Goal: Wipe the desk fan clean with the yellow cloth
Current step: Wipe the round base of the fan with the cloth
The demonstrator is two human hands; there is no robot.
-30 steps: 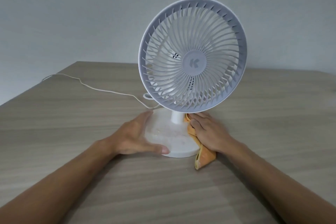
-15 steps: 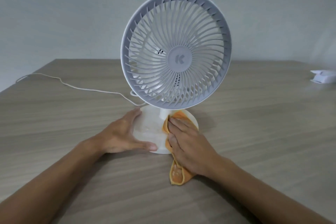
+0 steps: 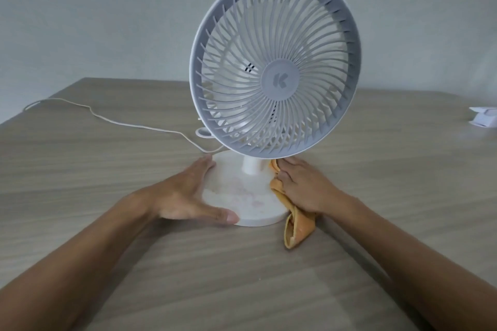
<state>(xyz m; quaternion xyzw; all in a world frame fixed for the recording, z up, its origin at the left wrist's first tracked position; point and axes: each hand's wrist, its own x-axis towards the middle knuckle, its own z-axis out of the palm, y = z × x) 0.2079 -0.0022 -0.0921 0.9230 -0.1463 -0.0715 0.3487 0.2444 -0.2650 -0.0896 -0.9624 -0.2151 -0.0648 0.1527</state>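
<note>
Desk fan (image 3: 274, 70) mid-wipe, standing upright on the wooden surface (image 3: 107, 169) with both hands at its round base (image 3: 250, 196).

Left hand (image 3: 185, 196) lies flat with straight fingers against the base's left rim, bracing it and gripping nothing; right hand (image 3: 301, 188) has its fingers curled round the yellow cloth (image 3: 298, 228), pressing it onto the base's right edge beside the short neck (image 3: 251, 166), while the cloth's loose tail trails onto the surface. Faint smudges show on the base top (still to be wiped, I judge). Its plastic looks light and top-heavy under the big tilted grille, so it probably tips or slides easily; holding the base is safest, as the thin grille ribs look fragile. A white cord (image 3: 107, 121) runs off to the left.
</note>
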